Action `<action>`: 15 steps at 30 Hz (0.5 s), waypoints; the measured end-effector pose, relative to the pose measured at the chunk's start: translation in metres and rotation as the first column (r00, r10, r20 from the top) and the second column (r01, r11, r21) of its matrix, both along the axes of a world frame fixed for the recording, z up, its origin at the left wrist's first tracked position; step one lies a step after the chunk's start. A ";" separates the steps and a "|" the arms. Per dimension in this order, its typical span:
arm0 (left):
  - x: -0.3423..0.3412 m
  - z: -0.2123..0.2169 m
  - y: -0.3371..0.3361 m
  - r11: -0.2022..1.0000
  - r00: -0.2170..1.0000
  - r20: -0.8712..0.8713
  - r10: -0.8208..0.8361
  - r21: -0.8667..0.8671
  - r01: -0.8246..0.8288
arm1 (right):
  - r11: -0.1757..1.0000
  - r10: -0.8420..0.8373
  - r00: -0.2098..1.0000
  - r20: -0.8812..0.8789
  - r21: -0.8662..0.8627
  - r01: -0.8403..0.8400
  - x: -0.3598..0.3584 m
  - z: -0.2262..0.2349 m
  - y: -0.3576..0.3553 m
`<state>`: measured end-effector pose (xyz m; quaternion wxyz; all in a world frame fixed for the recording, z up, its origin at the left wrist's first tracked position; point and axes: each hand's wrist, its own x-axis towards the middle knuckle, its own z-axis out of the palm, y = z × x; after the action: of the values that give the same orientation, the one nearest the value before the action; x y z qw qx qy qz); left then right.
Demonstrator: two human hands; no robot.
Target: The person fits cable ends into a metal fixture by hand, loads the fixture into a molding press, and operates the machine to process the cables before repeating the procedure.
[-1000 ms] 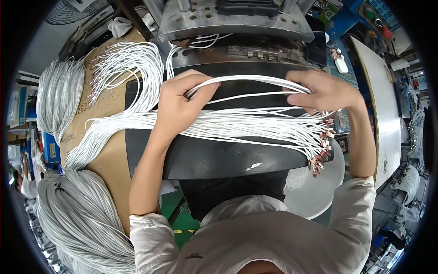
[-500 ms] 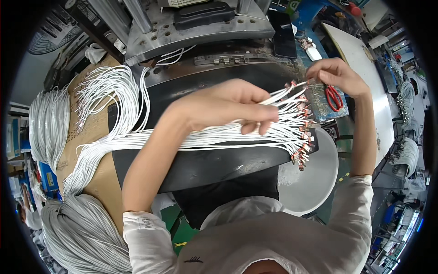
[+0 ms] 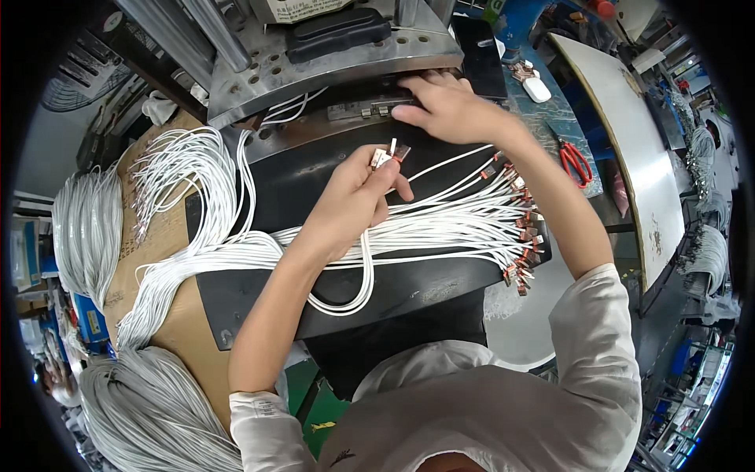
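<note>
My left hand (image 3: 350,203) is closed on the end of a white cable, pinching its small connector (image 3: 381,158) between thumb and fingers. The rest of that cable loops down below the hand. Beyond it, my right hand (image 3: 464,112) reaches over the metal strip fixture (image 3: 362,112) at the foot of the press, fingers and thumb apart and nothing seen in them. Many white cables (image 3: 448,216) lie side by side across the black work surface (image 3: 425,293), their copper-coloured and red-marked ends fanned out at the right.
A steel press plate (image 3: 338,71) stands at the back. Coiled grey cable bundles (image 3: 149,401) and a looped white bundle (image 3: 212,169) lie on brown cardboard (image 3: 177,307) at left. Red-handled cutters (image 3: 576,164) and a white computer mouse (image 3: 538,92) are at right, above a pale round tub (image 3: 519,330).
My left hand has drawn back left and now grips a cable end, bending the cable into a loop. The right hand has moved left from near the cutters to the press fixture.
</note>
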<state>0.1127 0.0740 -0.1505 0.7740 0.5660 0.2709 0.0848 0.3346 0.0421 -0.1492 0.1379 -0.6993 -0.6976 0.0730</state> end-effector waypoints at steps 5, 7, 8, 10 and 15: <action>-0.013 0.005 -0.001 0.996 0.992 0.104 0.075 -0.045 -0.070 | 0.968 -0.140 0.983 0.120 0.224 0.110 -0.042 -0.023 -0.042; -0.006 0.002 -0.004 0.995 0.987 0.128 0.097 -0.038 -0.093 | 0.973 -0.232 0.965 -0.124 -0.012 0.232 -0.047 -0.001 -0.064; -0.007 0.004 -0.003 0.992 0.989 0.078 0.123 -0.043 -0.120 | 0.976 -0.199 0.975 -0.099 -0.114 0.187 -0.044 0.009 -0.064; 0.004 0.000 -0.006 0.992 0.993 0.013 0.121 -0.021 -0.121 | 0.972 -0.148 0.983 -0.106 -0.199 0.125 -0.024 0.021 -0.066; 0.003 -0.005 -0.008 0.978 0.978 -0.011 0.208 0.036 -0.207 | 0.981 -0.183 0.552 -0.814 -0.189 0.048 -0.005 -0.001 -0.019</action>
<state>0.1155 0.0664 -0.1558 0.7489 0.5487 0.3326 0.1656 0.3296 0.0227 -0.1503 0.4025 -0.6356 -0.4964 0.4333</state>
